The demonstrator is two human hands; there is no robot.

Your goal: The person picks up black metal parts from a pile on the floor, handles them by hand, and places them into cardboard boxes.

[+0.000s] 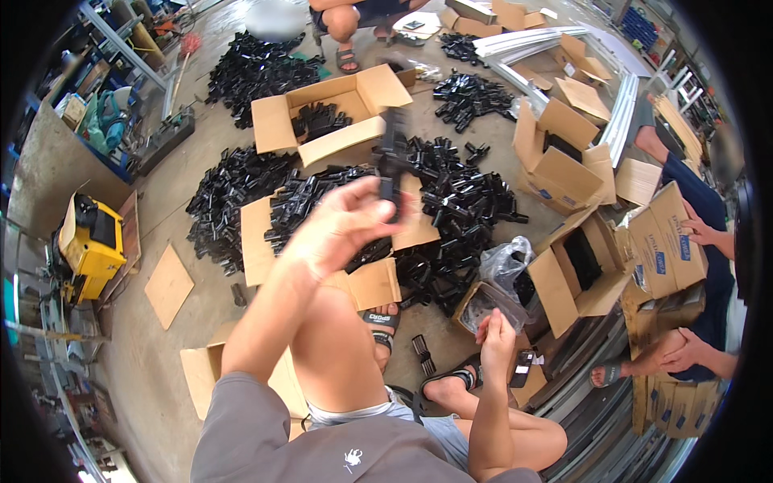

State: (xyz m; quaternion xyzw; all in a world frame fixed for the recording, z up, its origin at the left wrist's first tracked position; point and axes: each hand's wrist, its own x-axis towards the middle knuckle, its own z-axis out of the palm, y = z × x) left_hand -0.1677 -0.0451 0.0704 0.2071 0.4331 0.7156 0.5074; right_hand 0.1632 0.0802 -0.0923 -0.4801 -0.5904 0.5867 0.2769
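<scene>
My left hand (348,219) is raised over an open cardboard box and grips a long black part (392,157), smeared by motion. Below it, the box with spread flaps (374,283) is heaped with similar black parts (318,200). My right hand (496,336) is closed, thumb against fingers, in front of a small open carton (467,312) lined with clear plastic (506,266). Whatever the right fingers pinch is too small to make out. One loose black part (423,354) lies on the floor between my feet.
Piles of black parts (467,193) surround me. Another open box (278,125) stands ahead, more boxes (564,161) at the right. A co-worker's hand (702,229) touches a carton (662,249) at the right; another person crouches far ahead. Metal profiles (596,402) lie at lower right, a yellow machine (95,249) at left.
</scene>
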